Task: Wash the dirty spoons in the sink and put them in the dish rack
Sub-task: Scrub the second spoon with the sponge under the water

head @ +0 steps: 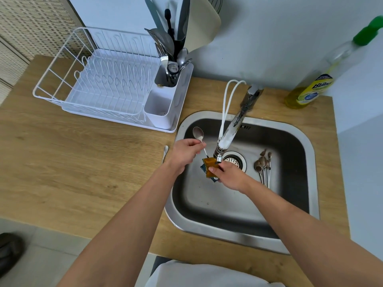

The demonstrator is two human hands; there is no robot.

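Observation:
My left hand (185,152) holds a metal spoon (198,134) by its handle, bowl up, over the left side of the steel sink (306,146). My right hand (229,175) grips a yellow sponge (209,165) wrapped round the lower end of that spoon's handle, just under the tap's spout. Several dirty spoons (263,166) lie in the basin to the right of the drain. The white dish rack (62,75) stands at the back left with two cutlery cups; the nearer white cup (159,112) looks empty.
The tap (234,125) with a white hose reaches over the sink's middle. A dish soap bottle (310,90) stands at the back right. The far cutlery cup (167,73) holds several utensils. Another spoon (165,151) lies on the wooden counter beside my left wrist.

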